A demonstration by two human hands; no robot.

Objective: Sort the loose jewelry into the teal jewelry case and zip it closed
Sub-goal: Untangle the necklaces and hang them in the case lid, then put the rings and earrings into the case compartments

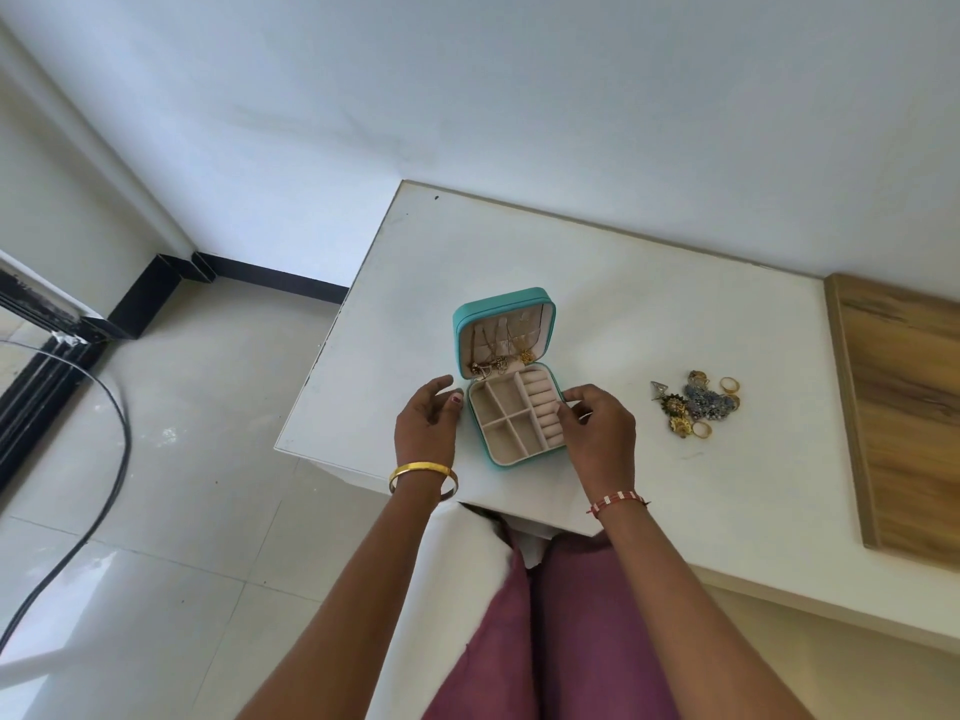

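Teal jewelry case (511, 407) lies open between both relaxed hands.

Both my forearms reach forward, bare; my left grip (427, 415) is held loose, fingers relaxed and slightly curved, thumb pointing inward, holding nothing; my right grip (597, 420) has its fingers curled with thumb and forefinger drawn together at the tips; whether they pinch anything I cannot tell.

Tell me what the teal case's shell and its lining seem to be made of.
Teal jewelry case shell: probably faux leather, smooth with a soft sheen and a raised edge seam. Lining: looks like beige velvet or suede-like fabric, matte and soft over the dividers and ring rolls. Neither can be confirmed by sight.
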